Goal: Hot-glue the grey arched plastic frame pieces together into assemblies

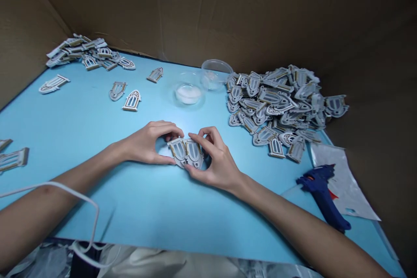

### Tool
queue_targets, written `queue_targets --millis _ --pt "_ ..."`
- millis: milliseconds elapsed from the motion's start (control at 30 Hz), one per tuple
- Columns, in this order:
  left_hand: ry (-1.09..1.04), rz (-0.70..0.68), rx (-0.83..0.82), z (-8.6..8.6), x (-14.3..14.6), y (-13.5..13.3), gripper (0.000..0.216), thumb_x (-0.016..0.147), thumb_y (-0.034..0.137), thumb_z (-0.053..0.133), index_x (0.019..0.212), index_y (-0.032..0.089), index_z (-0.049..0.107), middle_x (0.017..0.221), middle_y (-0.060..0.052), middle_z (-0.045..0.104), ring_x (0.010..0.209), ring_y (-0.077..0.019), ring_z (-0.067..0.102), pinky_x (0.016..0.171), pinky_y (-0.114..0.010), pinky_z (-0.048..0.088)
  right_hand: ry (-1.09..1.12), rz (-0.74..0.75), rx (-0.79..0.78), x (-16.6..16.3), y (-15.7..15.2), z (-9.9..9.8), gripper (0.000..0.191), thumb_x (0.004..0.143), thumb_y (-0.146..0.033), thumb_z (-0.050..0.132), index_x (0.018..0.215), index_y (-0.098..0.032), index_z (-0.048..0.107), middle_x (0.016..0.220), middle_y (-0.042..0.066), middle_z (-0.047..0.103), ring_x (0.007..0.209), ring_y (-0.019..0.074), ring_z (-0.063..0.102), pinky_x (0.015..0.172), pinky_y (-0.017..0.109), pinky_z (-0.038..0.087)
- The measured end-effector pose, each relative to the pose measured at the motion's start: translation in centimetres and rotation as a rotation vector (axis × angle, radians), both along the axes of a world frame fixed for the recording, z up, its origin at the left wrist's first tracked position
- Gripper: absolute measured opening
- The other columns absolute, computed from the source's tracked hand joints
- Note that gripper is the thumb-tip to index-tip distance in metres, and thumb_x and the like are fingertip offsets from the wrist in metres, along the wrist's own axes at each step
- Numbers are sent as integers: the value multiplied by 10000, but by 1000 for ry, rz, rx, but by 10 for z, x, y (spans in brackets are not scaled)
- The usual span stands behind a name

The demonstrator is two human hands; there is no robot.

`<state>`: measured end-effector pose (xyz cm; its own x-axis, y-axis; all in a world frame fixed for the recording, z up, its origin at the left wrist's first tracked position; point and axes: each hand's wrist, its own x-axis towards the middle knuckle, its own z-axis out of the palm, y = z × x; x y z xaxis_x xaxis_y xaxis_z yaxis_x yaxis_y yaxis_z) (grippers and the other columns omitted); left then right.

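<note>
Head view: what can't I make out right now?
Head view, all of these:
Arched pieces between left hand and right hand: undersides face away from the camera.
Large pile: lower pieces covered by those on top.
White cable: left end cut off by the picture's edge.
White bag: partly covered by the blue glue gun.

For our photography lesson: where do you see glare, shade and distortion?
Head view: glare on the blue tabletop, beyond the left hand and right hand; head view: cardboard wall darkest at upper right; head view: right forearm seemingly stretched toward the corner.
</note>
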<state>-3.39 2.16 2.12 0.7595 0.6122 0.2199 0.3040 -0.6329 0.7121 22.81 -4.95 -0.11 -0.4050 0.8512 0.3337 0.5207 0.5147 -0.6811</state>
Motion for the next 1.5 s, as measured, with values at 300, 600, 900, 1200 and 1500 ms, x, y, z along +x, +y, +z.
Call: queue_targets --millis 300,600,900,1200,1500 --pt "10 6 7 1 0 0 551 830 547 863 1214 185 704 1020 -66 753 874 -199 685 839 -320 563 1 9 -25 -1 1 -2 739 811 -361 819 1501 -249 579 1302 109 546 884 203 630 811 405 610" --pt "3 -12 43 -2 1 3 569 837 598 862 1187 172 724 959 -65 745 847 -200 679 823 -322 549 27 14 -50 0 1 1 716 819 -364 816 1487 -250 585 1308 113 554 898 210 643 827 403 613" --pt "19 1 317 -14 7 -13 735 1035 346 681 1689 266 356 1118 -73 798 914 -216 727 874 -336 577 -424 156 109 -19 -3 13 453 999 -294 619 1447 -228 629 1270 154 607 1088 302 619 949 445 557" --pt "-27 88 433 -21 5 -3 552 1062 356 580 1605 303 498 1262 -63 798 888 -209 762 877 -353 604 -687 -445 -142 45 43 84 512 945 -169 590 1453 -226 614 1283 131 610 943 241 677 867 345 538" --pt "55 195 437 -27 5 7 431 1047 404 549 1419 222 669 1285 -110 784 1056 -269 753 971 -419 575 -912 -973 70 125 103 176 583 1049 -318 633 1567 -92 490 1437 285 564 1327 409 565 1046 461 456"
